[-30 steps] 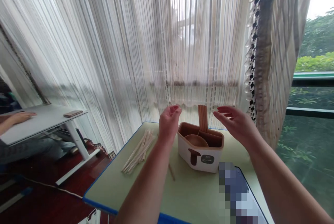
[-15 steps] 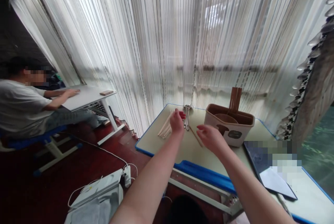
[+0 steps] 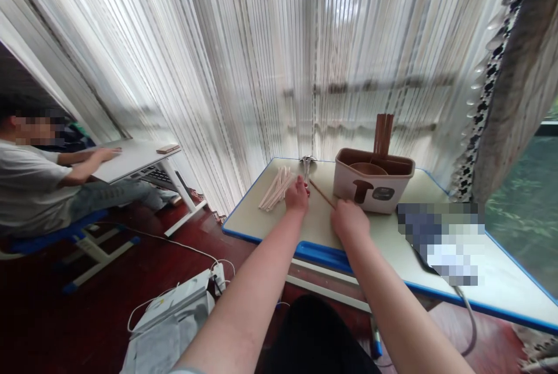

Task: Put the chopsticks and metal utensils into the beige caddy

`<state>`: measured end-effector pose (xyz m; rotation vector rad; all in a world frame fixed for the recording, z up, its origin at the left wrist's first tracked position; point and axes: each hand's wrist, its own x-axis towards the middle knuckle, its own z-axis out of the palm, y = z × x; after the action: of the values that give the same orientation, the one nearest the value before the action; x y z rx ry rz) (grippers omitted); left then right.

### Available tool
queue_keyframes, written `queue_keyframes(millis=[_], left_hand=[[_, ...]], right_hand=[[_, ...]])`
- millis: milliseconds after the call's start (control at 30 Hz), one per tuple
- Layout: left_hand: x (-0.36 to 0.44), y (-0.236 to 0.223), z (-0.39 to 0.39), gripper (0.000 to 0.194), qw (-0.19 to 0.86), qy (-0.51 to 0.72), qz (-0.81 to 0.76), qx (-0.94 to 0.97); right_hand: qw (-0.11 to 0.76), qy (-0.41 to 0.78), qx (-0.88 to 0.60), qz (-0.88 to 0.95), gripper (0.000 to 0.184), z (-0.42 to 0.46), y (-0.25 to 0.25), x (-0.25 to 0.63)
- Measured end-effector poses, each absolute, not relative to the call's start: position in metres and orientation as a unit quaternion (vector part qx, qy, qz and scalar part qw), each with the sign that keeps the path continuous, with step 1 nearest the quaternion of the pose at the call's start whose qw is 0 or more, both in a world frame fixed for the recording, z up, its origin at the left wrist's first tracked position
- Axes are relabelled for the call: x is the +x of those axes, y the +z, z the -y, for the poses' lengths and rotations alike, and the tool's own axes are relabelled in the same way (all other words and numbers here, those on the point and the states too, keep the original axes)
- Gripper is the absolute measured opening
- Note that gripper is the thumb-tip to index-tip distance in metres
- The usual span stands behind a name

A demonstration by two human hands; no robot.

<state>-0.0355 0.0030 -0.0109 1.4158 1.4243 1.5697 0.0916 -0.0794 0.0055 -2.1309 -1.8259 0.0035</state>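
Observation:
My left hand (image 3: 297, 196) is over the table with its fingers loosely curved and partly apart. It is beside the lower handle of a metal ladle (image 3: 307, 166) and hides part of it; whether it touches the handle I cannot tell. My right hand (image 3: 350, 220) is closed on the near end of a brown chopstick (image 3: 321, 193), which lies slanted on the tabletop. Pale wooden chopsticks (image 3: 274, 191) lie in a loose pile left of my left hand. A white and brown utensil holder (image 3: 369, 191) stands behind my right hand, with brown chopsticks (image 3: 383, 135) upright in it.
The table (image 3: 250, 217) has a blue edge. A dark flat object (image 3: 414, 229), partly blurred out, lies at its right. A pleated curtain (image 3: 261, 72) hangs behind. On the left, a person (image 3: 30, 182) sits at another desk (image 3: 126, 159). A white box (image 3: 174, 316) and cables are on the floor.
My right hand has moved in and closed on the brown chopstick. My left hand has shifted nearer the ladle's handle. The view has tilted down and turned slightly right.

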Motion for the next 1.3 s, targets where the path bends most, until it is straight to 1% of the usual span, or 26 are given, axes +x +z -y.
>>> queue_keyframes(millis=[100,267,433,600,700,867,1100,1300], left_hand=[[-0.033,-0.011,-0.002,0.051,0.288,0.567,-0.517,0.573],[-0.030,-0.011,-0.002,0.046,0.316,0.553,-0.501,0.586],[-0.030,-0.003,-0.002,0.036,0.376,0.582,-0.479,0.539],[-0.032,0.007,-0.004,0.030,0.435,0.622,-0.478,0.443],[-0.033,0.008,-0.004,0.027,0.483,0.615,-0.459,0.422],[-0.032,0.008,-0.001,0.026,0.571,0.585,-0.376,0.437],[-0.034,0.011,0.001,0.022,0.599,0.580,-0.352,0.426],[-0.035,0.013,0.004,0.020,0.610,0.573,-0.342,0.427]], right_hand=[[0.169,0.014,-0.761,0.626,0.026,0.084,0.006,0.092],[0.181,0.047,-0.764,0.617,0.034,0.085,0.011,0.092],[0.200,0.088,-0.781,0.585,0.029,0.081,0.006,0.102],[0.235,0.107,-0.779,0.572,0.032,0.080,0.008,0.110],[0.265,0.104,-0.756,0.589,0.033,0.081,0.012,0.108],[0.331,0.128,-0.679,0.642,0.029,0.081,0.010,0.101],[0.353,0.142,-0.651,0.657,0.026,0.081,0.006,0.101],[0.390,0.183,-0.609,0.666,0.030,0.088,0.008,0.098]])
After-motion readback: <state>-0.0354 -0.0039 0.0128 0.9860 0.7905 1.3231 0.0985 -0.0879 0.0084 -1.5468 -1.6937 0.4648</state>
